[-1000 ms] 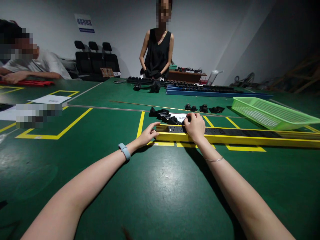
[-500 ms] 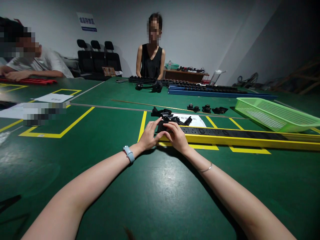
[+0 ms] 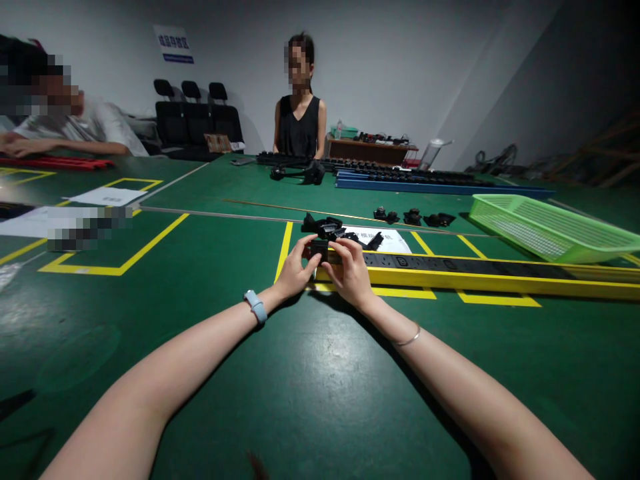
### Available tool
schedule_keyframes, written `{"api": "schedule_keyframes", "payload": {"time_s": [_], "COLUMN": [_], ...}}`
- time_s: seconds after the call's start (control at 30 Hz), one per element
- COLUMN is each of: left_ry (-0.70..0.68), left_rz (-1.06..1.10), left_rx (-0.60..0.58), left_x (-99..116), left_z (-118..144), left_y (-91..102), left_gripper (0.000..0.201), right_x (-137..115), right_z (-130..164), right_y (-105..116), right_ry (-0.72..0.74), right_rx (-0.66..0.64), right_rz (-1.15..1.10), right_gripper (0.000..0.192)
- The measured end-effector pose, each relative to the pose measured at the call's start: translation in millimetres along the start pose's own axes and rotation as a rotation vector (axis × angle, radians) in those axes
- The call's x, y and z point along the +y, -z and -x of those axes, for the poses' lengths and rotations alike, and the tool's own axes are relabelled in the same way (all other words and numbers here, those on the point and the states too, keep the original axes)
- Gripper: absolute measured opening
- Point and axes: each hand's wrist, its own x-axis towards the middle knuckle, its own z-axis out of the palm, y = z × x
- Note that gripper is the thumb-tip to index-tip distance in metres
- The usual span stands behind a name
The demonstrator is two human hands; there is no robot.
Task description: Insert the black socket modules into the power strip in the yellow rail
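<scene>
At the left end of a long yellow power strip (image 3: 480,285), a small black socket module (image 3: 319,250) sits between my two hands. My left hand (image 3: 294,268) pinches its left side, with the thumb in front and the fingers behind. My right hand (image 3: 353,272) curls over the strip's end, its fingertips against the module's right side and its thumb low in front. Black sockets (image 3: 403,262) line the strip's channel to the right. Just behind my hands lies a pile of loose black plastic parts (image 3: 325,225), partly over a white printed sheet (image 3: 397,241).
A green plastic basket (image 3: 555,233) stands at the right, beyond the strip. Small black parts (image 3: 413,217) lie behind it to the left. Blue rails (image 3: 430,183) stretch across the far table. One co-worker (image 3: 300,127) is opposite; another person (image 3: 100,127) leans at the left.
My fingers have parted slightly, and the black module now shows more upright between them, a little to the left. The co-worker opposite has shifted and turned their head.
</scene>
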Motion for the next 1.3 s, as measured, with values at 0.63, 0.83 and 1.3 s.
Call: {"api": "schedule_keyframes", "payload": {"time_s": [0.63, 0.83, 1.3], "left_ry": [0.418, 0.441, 0.447], "left_rz": [0.107, 0.08, 0.076], "left_rx": [0.219, 0.194, 0.157], "left_x": [-26.0, -17.1, -15.7], "left_z": [-13.4, -14.4, -13.9], "left_y": [0.8, 1.3, 1.4], "left_gripper": [0.017, 0.012, 0.014], "right_x": [-20.8, -21.1, -21.2], "right_z": [9.9, 9.7, 9.4], "right_y": [-10.4, -11.1, -10.3], "right_ry": [0.089, 0.082, 0.062], "right_rx": [-0.664, -0.66, -0.66], "right_rz": [-0.195, -0.21, -0.236], "right_gripper": [0.015, 0.014, 0.013]}}
